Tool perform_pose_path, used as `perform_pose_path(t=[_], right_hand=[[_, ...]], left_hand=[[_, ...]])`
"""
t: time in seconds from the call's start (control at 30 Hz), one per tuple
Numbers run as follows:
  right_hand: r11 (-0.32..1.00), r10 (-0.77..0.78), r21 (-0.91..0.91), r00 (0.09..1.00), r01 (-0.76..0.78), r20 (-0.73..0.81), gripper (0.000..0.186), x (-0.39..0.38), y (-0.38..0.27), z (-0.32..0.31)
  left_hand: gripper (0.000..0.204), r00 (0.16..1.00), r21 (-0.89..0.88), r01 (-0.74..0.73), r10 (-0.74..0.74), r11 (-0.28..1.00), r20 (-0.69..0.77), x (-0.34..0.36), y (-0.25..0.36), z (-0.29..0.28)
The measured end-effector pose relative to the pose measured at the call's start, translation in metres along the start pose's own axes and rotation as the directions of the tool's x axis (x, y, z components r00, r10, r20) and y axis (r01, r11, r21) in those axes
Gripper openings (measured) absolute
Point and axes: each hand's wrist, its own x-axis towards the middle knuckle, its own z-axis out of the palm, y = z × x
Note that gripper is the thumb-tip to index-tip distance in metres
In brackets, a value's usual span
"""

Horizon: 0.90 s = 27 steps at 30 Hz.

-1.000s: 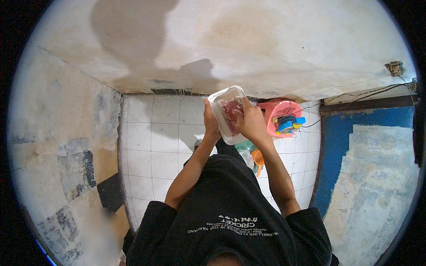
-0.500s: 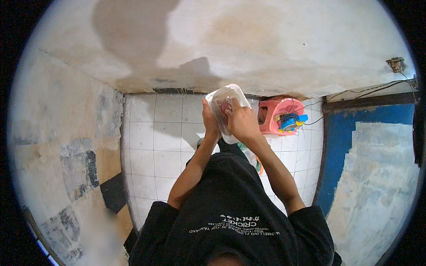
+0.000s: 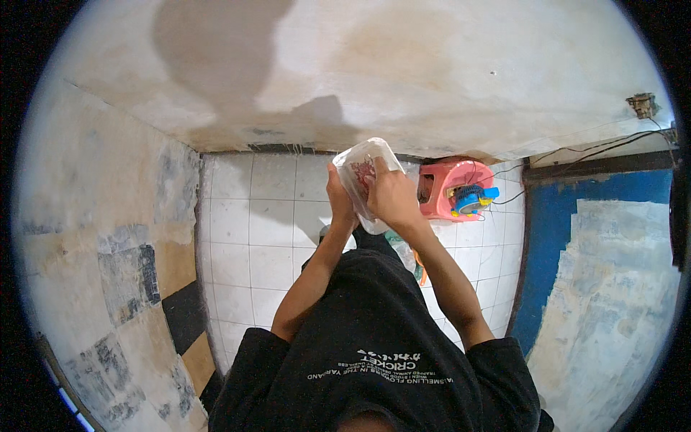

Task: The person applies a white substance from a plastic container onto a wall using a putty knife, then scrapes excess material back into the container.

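Observation:
A whitish, see-through rectangular plastic tub [image 3: 371, 148] is held up in front of my body, tilted, with reddish marks or pieces inside it. My left hand [image 3: 341, 198] is closed round its left side, the thumb lying along the wall near the rim. Reaching over the tub's opening, my right hand [image 3: 392, 194] has its fingers bent together down against the reddish area. Whatever those fingertips pinch, if anything, is hidden by the hand itself.
A pink plastic stool [image 3: 446, 176] stands by the wall at right, bearing a small blue and yellow fan [image 3: 473, 197]. Dark cables [image 3: 568, 156] run along the wall. The patchy pale wall [image 3: 403, 86] rises close ahead; a blue panel [image 3: 551, 237] is at right. White tiles [image 3: 270, 219] cover the floor.
My right fingers have shifted slightly within the tub, and more of the reddish area shows. The tub and my left hand stay almost in place.

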Motion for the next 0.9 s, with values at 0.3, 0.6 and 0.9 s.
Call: perform_pose_path(t=[0.3, 0.6, 0.9], right_hand=[[0.987, -0.033, 0.154, 0.997, 0.043, -0.067, 0.026, 0.008, 0.005, -0.001], [0.980, -0.033, 0.190, 0.991, 0.058, -0.132, 0.025, 0.005, 0.011, -0.003], [0.973, -0.022, 0.223, 0.989, 0.054, -0.144, 0.021, -0.001, 0.006, -0.007]], left_hand=[[0.061, 0.997, -0.110, 0.006, 0.002, 0.994, 0.072, 0.002, -0.003, -0.012], [0.059, 1.000, -0.047, 0.016, -0.016, 0.999, 0.005, -0.005, 0.006, -0.002], [0.057, 0.999, -0.028, 0.018, -0.017, 0.999, 0.027, -0.004, 0.008, 0.001]])
